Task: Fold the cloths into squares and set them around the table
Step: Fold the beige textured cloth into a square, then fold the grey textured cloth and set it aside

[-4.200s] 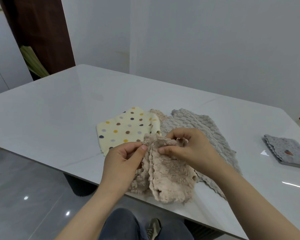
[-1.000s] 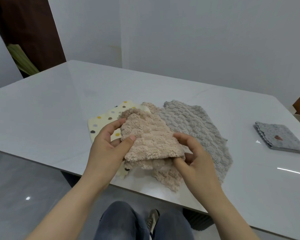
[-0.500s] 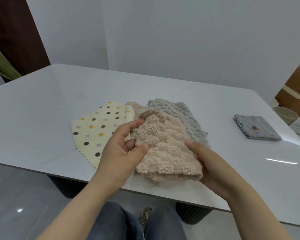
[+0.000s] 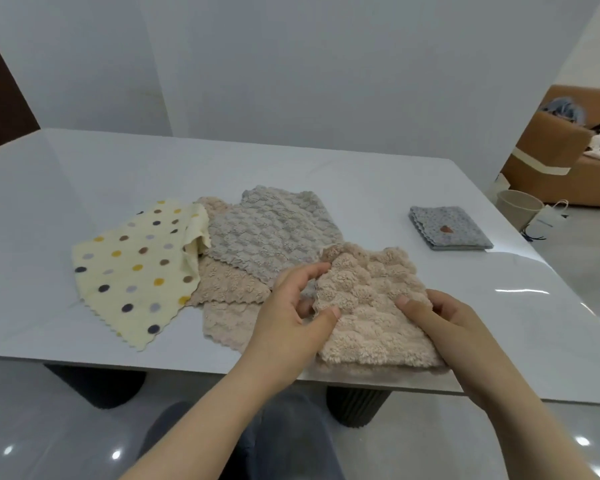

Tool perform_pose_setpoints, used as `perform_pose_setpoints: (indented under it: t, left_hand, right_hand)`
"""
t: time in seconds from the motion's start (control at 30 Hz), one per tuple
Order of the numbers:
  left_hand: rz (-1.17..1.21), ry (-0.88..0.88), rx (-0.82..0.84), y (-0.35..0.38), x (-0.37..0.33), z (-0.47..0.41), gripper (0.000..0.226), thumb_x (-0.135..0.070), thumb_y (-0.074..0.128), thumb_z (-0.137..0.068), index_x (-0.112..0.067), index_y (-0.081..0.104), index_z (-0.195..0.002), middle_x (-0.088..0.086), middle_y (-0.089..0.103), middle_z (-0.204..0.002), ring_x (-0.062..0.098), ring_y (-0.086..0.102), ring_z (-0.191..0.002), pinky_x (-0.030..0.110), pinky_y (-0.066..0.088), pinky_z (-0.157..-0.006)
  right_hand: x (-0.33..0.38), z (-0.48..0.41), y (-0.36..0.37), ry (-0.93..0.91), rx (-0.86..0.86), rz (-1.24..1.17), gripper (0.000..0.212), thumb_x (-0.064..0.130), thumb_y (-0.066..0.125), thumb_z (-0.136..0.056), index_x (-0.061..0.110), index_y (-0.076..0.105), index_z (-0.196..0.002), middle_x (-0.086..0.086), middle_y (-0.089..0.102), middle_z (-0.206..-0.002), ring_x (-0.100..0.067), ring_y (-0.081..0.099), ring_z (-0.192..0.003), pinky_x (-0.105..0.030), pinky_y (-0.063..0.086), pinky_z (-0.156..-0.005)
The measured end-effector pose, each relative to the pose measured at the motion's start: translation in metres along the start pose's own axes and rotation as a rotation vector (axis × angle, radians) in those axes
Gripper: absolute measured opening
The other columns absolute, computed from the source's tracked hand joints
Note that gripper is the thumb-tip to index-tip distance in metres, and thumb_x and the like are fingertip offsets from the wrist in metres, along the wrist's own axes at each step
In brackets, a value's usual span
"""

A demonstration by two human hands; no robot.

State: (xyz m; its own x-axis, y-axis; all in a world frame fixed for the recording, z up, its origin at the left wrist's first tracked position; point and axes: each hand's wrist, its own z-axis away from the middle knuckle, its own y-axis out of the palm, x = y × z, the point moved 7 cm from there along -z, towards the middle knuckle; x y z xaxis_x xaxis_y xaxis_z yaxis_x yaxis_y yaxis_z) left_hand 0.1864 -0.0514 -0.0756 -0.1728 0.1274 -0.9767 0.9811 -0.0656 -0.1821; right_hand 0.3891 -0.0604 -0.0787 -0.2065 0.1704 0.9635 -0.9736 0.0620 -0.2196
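A pale cup [image 4: 518,207] is seen on the floor past the table's [image 4: 118,174] right end; its inside is not shown; a brown box [image 4: 548,150] behind is topped by a blue-grey bundle, otherwise too blurred to tell. A beige cloth [image 4: 371,306], fluffy, ridged and folded roughly square, is held at the near table edge; its left edge is pinched by the left hand [image 4: 291,320]; its right edge is gripped by the right hand [image 4: 444,323], thumb on top. A fluffy grey cloth [image 4: 271,233] is laid partly over a second beige cloth [image 4: 229,296]; a smooth dotted cloth [image 4: 136,268], zigzag-edged, is spread left; a grey square [image 4: 451,228] is set well apart, right.
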Motion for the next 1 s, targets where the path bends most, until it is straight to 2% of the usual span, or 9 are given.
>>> perform_pose_setpoints:
  t: [0.1, 0.2, 0.3, 0.4, 0.47, 0.57, 0.8, 0.9, 1.0]
  left_hand:
    - [-0.079, 0.033, 0.035, 0.021, 0.004, -0.003, 0.046, -0.016, 0.065, -0.085, -0.040, 0.052, -0.122, -0.024, 0.048, -0.119, -0.001, 0.053, -0.081, 0.009, 0.043, -0.077]
    - [-0.149, 0.032, 0.084, 0.035, 0.010, -0.004, 0.048, -0.018, 0.063, -0.086, -0.039, 0.048, -0.126, -0.031, 0.039, -0.122, -0.013, 0.046, -0.103, 0.008, 0.041, -0.087]
    - [-0.255, 0.064, 0.098, 0.041, 0.014, -0.007, 0.049, -0.018, 0.062, -0.086, -0.033, 0.048, -0.130, -0.024, 0.040, -0.121, -0.007, 0.045, -0.109, 0.010, 0.036, -0.093]
    - [-0.344, 0.099, 0.097, 0.041, 0.015, -0.012, 0.051, -0.017, 0.060, -0.086, -0.030, 0.045, -0.133, -0.018, 0.038, -0.122, -0.008, 0.041, -0.110, 0.007, 0.035, -0.088]
    - [-0.408, 0.101, 0.112, 0.039, 0.018, -0.015, 0.053, -0.019, 0.060, -0.085, -0.028, 0.042, -0.135, -0.018, 0.034, -0.122, -0.007, 0.041, -0.108, 0.013, 0.039, -0.091]
    - [-0.501, 0.113, 0.116, 0.036, 0.021, -0.019, 0.058, -0.027, 0.062, -0.083, -0.026, 0.040, -0.136, -0.018, 0.032, -0.124, 0.000, 0.043, -0.111, 0.024, 0.042, -0.097]
    - [-0.640, 0.142, 0.074, 0.021, 0.020, -0.025, 0.069, -0.043, 0.062, -0.083, -0.022, 0.034, -0.142, -0.008, 0.025, -0.145, 0.009, 0.029, -0.134, 0.026, 0.025, -0.112]
    - [-0.647, 0.123, 0.061, 0.016, 0.022, -0.026, 0.070, -0.046, 0.058, -0.086, -0.021, 0.030, -0.145, -0.010, 0.018, -0.151, 0.007, 0.020, -0.139, 0.027, 0.022, -0.114]
    - [-0.615, 0.132, 0.028, 0.007, 0.018, -0.024, 0.063, -0.043, 0.056, -0.088, -0.022, 0.033, -0.143, -0.011, 0.020, -0.151, 0.004, 0.022, -0.138, 0.023, 0.022, -0.112]
  right_hand:
    - [-0.014, 0.000, -0.018, 0.001, -0.036, 0.057, 0.020, 0.033, 0.064, -0.088, 0.016, 0.072, -0.091, -0.007, 0.075, -0.087, -0.021, 0.071, -0.079, -0.031, 0.053, -0.070]
    - [-0.028, 0.000, -0.029, 0.035, -0.059, 0.071, 0.018, 0.034, 0.065, -0.087, 0.017, 0.071, -0.091, -0.001, 0.075, -0.084, -0.017, 0.070, -0.079, -0.025, 0.049, -0.066]
    - [-0.037, -0.003, -0.032, 0.041, -0.071, 0.097, 0.017, 0.034, 0.066, -0.087, 0.017, 0.069, -0.089, 0.000, 0.074, -0.081, -0.016, 0.069, -0.075, -0.024, 0.049, -0.065]
    - [-0.038, -0.009, -0.031, 0.007, -0.098, 0.134, 0.015, 0.032, 0.067, -0.087, 0.018, 0.066, -0.081, 0.011, 0.064, -0.062, -0.002, 0.060, -0.058, -0.012, 0.044, -0.055]
    - [-0.035, -0.013, -0.030, -0.020, -0.114, 0.157, 0.011, 0.030, 0.067, -0.087, 0.020, 0.067, -0.083, 0.014, 0.064, -0.058, 0.004, 0.058, -0.053, -0.007, 0.041, -0.050]
    - [-0.034, -0.017, -0.027, -0.040, -0.126, 0.207, 0.009, 0.032, 0.068, -0.086, 0.023, 0.068, -0.088, 0.011, 0.068, -0.067, 0.004, 0.061, -0.058, -0.008, 0.043, -0.053]
    - [-0.027, -0.017, -0.024, -0.047, -0.181, 0.302, 0.013, 0.033, 0.068, -0.085, 0.028, 0.063, -0.096, 0.010, 0.068, -0.085, -0.002, 0.063, -0.076, -0.018, 0.042, -0.061]
    - [-0.024, -0.016, -0.025, -0.039, -0.186, 0.373, 0.027, 0.035, 0.068, -0.084, 0.028, 0.060, -0.110, 0.009, 0.064, -0.095, -0.007, 0.062, -0.081, -0.021, 0.043, -0.064]
    - [-0.013, -0.015, -0.027, -0.102, -0.249, 0.508, 0.051, 0.036, 0.068, -0.083, 0.024, 0.051, -0.129, 0.005, 0.056, -0.114, -0.012, 0.056, -0.098, -0.027, 0.044, -0.080]
